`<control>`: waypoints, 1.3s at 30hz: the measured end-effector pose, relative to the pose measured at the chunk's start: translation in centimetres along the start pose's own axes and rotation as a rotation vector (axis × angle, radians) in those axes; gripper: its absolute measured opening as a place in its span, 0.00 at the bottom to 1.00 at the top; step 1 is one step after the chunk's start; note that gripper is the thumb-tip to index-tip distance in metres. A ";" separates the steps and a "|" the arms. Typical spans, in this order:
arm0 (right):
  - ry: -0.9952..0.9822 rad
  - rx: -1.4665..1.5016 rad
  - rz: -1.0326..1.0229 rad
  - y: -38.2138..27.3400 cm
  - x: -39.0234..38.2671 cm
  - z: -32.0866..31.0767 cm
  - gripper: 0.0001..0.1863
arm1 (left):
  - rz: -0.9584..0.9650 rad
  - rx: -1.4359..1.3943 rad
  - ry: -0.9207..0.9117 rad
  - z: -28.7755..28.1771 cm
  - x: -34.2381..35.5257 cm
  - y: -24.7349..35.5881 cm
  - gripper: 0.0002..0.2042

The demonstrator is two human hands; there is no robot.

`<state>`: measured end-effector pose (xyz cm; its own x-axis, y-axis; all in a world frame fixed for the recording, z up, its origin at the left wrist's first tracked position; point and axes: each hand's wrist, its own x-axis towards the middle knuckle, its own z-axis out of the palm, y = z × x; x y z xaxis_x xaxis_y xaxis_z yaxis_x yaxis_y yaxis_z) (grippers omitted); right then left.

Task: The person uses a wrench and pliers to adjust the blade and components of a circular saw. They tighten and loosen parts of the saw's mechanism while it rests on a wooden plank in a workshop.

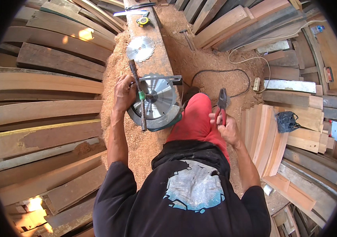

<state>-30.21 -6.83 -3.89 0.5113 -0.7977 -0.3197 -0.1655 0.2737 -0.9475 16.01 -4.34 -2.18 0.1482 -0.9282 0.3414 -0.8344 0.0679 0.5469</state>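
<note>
A circular saw [164, 114] lies on a narrow dusty wooden plank [158, 47], its round blade [160, 89] facing up. A long dark metal bar with a green middle [133, 69] crosses the blade at a slant. My left hand [123, 91] is closed on the saw's left side, beside that bar; exactly which part it grips is unclear. My right hand [225, 126] holds red-handled pliers [222, 100] upright, right of my red-clothed knee. A second saw blade [137, 51] lies farther up the plank, below a yellow tape measure [142, 21] and a straight metal strip.
Stacked boards [50, 81] surround me on both sides. Sawdust [117, 138] covers the ground, where a hammer [186, 39], a black cable [247, 79] and a pale cord with a socket block [256, 83] lie. A black plastic bag [287, 121] sits on boards at right.
</note>
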 end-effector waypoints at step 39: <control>0.216 -1.301 -0.494 -2.9 -1.8 3.1 0.22 | -0.040 -0.062 0.130 1.2 -0.2 1.1 0.06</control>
<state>-28.01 -4.56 -0.56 0.6272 -0.7620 0.1610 -0.7204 -0.6462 -0.2519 14.48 -4.52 -2.58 0.2517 -0.8759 0.4117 -0.7924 0.0577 0.6073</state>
